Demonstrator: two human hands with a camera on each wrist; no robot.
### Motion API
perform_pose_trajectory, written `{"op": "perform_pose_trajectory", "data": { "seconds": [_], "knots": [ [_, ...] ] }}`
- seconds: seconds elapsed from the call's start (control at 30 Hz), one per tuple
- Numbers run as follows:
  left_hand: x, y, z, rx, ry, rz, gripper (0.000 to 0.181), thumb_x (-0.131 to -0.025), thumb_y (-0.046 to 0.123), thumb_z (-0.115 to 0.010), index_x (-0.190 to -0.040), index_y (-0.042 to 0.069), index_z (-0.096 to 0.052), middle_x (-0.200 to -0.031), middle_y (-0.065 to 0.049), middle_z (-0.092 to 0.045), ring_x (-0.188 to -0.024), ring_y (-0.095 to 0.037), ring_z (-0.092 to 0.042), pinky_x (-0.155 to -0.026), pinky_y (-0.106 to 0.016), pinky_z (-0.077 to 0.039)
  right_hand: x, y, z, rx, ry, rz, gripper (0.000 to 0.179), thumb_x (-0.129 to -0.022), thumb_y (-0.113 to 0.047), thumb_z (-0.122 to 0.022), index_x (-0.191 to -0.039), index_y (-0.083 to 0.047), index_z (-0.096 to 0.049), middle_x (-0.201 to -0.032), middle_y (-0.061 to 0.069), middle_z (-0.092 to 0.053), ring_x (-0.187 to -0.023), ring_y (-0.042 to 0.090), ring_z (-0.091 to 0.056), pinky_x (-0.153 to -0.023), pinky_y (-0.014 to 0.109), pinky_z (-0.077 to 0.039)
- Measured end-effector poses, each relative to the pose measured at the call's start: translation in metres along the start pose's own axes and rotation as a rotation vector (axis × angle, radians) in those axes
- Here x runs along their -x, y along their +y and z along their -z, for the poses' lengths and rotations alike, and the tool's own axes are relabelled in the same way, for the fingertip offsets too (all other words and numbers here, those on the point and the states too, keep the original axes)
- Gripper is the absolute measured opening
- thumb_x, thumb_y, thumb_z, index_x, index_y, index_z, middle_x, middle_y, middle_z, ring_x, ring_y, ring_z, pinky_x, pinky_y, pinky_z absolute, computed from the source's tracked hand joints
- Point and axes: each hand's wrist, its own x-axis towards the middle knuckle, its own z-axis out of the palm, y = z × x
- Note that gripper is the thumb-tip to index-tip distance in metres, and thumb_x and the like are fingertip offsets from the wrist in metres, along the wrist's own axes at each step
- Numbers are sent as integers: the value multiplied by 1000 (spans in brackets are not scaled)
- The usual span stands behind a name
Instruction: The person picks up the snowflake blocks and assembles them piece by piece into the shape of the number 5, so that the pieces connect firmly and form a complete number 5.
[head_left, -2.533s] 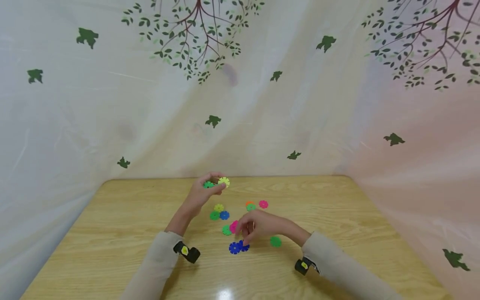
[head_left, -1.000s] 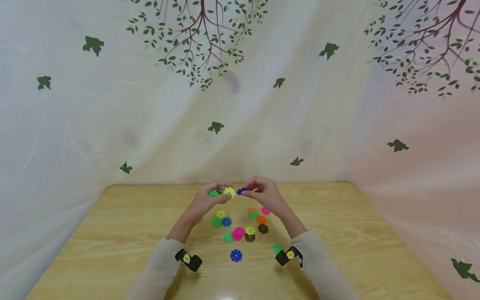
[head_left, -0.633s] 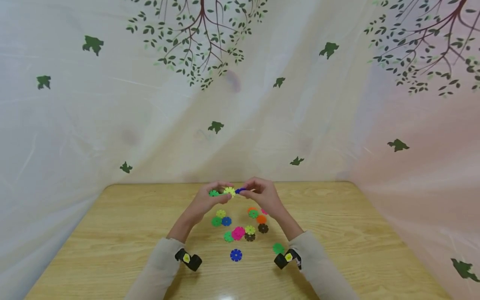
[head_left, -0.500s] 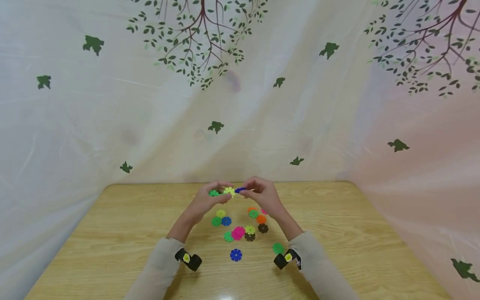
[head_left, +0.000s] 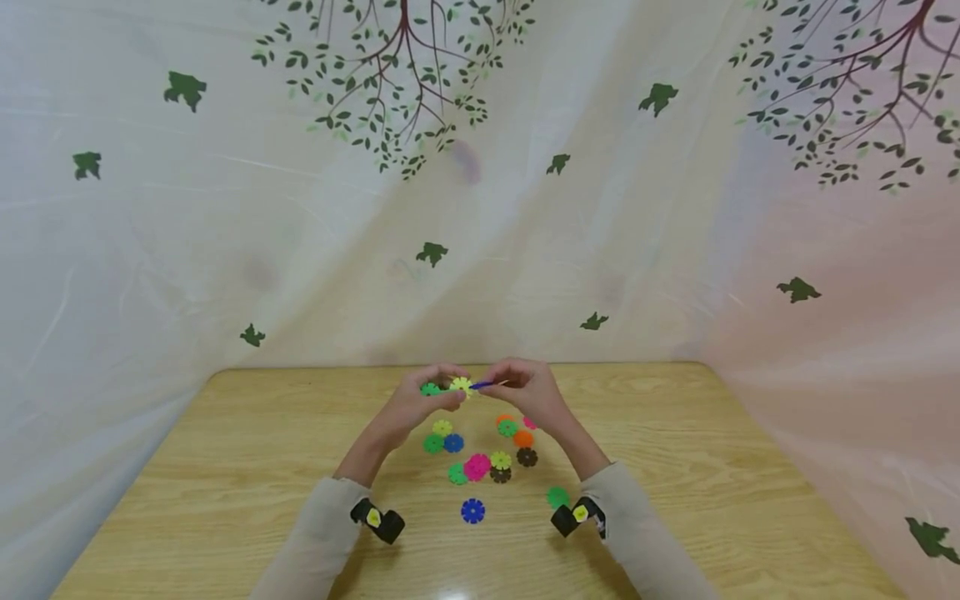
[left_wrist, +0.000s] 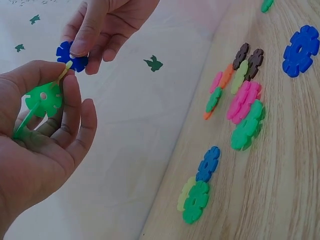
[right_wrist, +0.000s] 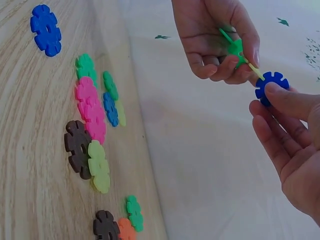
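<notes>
A person's left hand point(head_left: 411, 406) and right hand point(head_left: 529, 394) meet above a wooden bench point(head_left: 247, 467). The left grip is closed, pinching a yellow disc point(head_left: 461, 385), with green discs point(left_wrist: 50, 104) tucked behind it. The right grip pinches a blue disc point(right_wrist: 274, 77), its notched rim touching the yellow disc's edge. Loose discs point(head_left: 477, 467), some overlapping, lie on the bench below.

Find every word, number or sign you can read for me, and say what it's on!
There are none I can read.
Held blue piece and yellow piece: no writing shows.
Yellow patches on the black wrist devices: too small to tell.
Backdrop: only branches and green bird-like shapes.
</notes>
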Motion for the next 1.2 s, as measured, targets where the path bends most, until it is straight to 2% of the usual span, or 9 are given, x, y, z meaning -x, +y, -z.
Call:
{"op": "perform_pose_trajectory", "data": {
  "seconds": [0.17, 0.3, 0.4, 0.63, 0.83, 0.93, 1.07, 1.2],
  "knots": [
    [0, 1, 1, -32, -31, -8, 36, -97, 19, -71, -129, 3, -64, -113, -8, -66, -98, -26, -65, -92, -41, -56, 1, -3, 3, -23, -26, -8, 9, -86, 4, -77, -94, 7, -74, -94, 26, -73, -79, 10, -72, -75, 27, -62],
    [-1, 3, 3, -45, -52, -36, 35, -97, 19, -70, -126, 1, -64, -106, -6, -66, -95, -24, -65, -88, -34, -57, 1, -6, 4, -24, -32, 13, 8, -86, 6, -76, -92, 9, -74, -91, 28, -73, -76, 9, -72, -72, 27, -62],
    [-1, 4, 3, -40, -59, -55, 32, -97, 16, -70, -124, 0, -64, -102, -5, -66, -94, -23, -66, -87, -34, -57, 0, -7, 3, -8, -31, 32, 7, -86, 4, -77, -91, 8, -75, -90, 28, -74, -75, 9, -73, -71, 27, -62],
    [-1, 2, 1, -29, -61, -50, 28, -96, 13, -70, -121, 0, -65, -102, -7, -66, -93, -25, -67, -88, -36, -58, 2, -7, 5, 37, -41, 37, 5, -85, 1, -79, -89, 4, -77, -88, 22, -76, -74, 12, -73, -69, 28, -62],
    [-2, 1, 1, -22, -56, -62, 28, -95, 11, -70, -120, 0, -66, -99, -8, -67, -92, -26, -67, -91, -45, -57, 1, -10, 6, 86, -57, 20, 4, -86, -1, -80, -89, 1, -78, -87, 19, -76, -72, 13, -72, -69, 28, -62],
    [-4, -1, 0, -22, -64, -69, 28, -95, 12, -70, -121, 1, -67, -101, -15, -67, -92, -30, -68, -92, -49, -57, 0, -12, 6, 81, -68, 18, 4, -86, 0, -79, -89, 3, -78, -88, 20, -76, -73, 14, -72, -70, 27, -62],
    [-4, -2, -1, -10, -81, -75, 27, -97, 12, -69, -121, 0, -67, -107, -27, -65, -96, -39, -67, -91, -46, -57, 1, -12, 6, 69, -78, 33, 4, -86, 2, -78, -90, 4, -77, -88, 20, -76, -73, 14, -72, -70, 28, -62],
    [-4, -1, -2, -19, -75, -66, 27, -97, 12, -68, -122, 0, -66, -110, -32, -63, -99, -45, -64, -88, -38, -57, 1, -10, 4, 92, -61, 42, 4, -87, 0, -78, -90, 2, -77, -88, 18, -76, -75, 15, -72, -71, 28, -62]
  ]
}}
